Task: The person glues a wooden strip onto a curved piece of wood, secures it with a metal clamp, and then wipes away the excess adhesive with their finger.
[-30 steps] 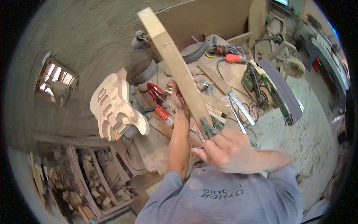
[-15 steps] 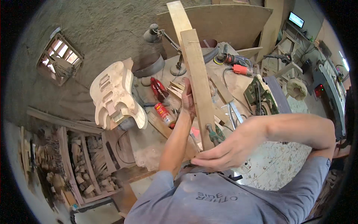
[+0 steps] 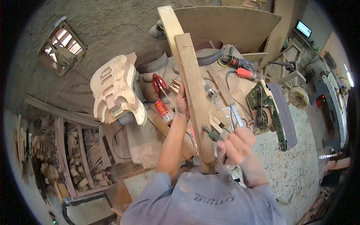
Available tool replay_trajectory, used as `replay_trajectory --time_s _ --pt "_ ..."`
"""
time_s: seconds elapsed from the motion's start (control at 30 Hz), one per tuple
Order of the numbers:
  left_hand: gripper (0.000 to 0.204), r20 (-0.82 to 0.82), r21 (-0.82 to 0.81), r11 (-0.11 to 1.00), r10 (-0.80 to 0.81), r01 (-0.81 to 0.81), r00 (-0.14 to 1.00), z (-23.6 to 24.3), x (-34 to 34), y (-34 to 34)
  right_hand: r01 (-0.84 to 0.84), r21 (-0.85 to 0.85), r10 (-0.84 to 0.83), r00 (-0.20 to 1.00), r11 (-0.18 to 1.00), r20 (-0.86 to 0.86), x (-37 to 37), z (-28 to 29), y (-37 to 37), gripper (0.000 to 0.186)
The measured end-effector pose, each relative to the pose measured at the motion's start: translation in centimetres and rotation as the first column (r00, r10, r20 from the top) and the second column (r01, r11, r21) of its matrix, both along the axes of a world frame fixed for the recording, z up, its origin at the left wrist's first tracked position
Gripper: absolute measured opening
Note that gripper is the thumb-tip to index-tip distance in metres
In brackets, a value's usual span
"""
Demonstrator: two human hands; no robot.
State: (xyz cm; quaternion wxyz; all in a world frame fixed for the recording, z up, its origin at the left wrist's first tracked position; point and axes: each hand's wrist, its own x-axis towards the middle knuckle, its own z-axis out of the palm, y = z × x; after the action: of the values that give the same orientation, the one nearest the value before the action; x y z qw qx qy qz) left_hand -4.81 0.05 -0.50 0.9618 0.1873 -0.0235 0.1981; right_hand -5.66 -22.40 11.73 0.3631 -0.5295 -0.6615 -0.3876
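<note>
A long wooden board (image 3: 197, 101) points away from me, with a paler board (image 3: 170, 23) behind it, reaching past its far end. My left hand (image 3: 182, 102) holds the boards at their left edge, its fingers partly hidden behind them. Against the front board's near part presses the round metal pad of a clamp (image 3: 215, 136) with a green body. My right hand (image 3: 238, 147) is closed in a fist around the clamp's handle end, right of the board; the fingers cover most of the handle.
A pale guitar body (image 3: 113, 88) stands at left. On the workbench lie a red spray can (image 3: 163, 111), a caliper (image 3: 235, 115), a red-and-black power tool (image 3: 244, 72) and a green belt sander (image 3: 264, 108). Wood offcuts (image 3: 84, 176) fill a rack at lower left.
My right hand has swung away from the board's near end and closed around the clamp's handle, with the elbow lowered. The left hand keeps its hold on the boards. The view has shifted slightly.
</note>
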Motion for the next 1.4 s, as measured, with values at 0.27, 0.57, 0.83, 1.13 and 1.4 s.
replay_trajectory --time_s 0.27,0.57,0.83,1.13,1.4 --pt "0.061 -0.014 0.374 0.918 0.147 -0.131 0.989 3.0 -3.5 0.2 0.095 0.023 -0.079 0.920 0.995 -0.384 4.1 -3.0 -2.7 0.036" --pt "0.059 -0.075 0.769 0.534 0.620 -0.350 0.781 10.9 -10.6 -9.6 0.191 0.472 0.382 0.371 0.860 -0.846 4.8 -11.3 -3.7 0.051" --pt "0.055 0.018 0.750 0.478 0.676 -0.457 0.737 12.3 -9.4 -6.4 0.245 0.186 0.194 -0.007 0.952 -0.981 6.0 -10.1 -0.7 0.056" --pt "0.046 0.001 0.405 0.860 0.337 -0.309 0.941 7.8 -8.4 -0.8 0.248 0.329 0.225 0.369 0.911 -0.902 4.2 -7.9 0.8 0.049" --pt "0.046 -0.043 0.533 0.767 0.446 -0.357 0.894 8.8 -7.9 -2.2 0.260 0.225 0.151 0.277 0.939 -0.949 5.8 -9.0 -0.2 0.046"
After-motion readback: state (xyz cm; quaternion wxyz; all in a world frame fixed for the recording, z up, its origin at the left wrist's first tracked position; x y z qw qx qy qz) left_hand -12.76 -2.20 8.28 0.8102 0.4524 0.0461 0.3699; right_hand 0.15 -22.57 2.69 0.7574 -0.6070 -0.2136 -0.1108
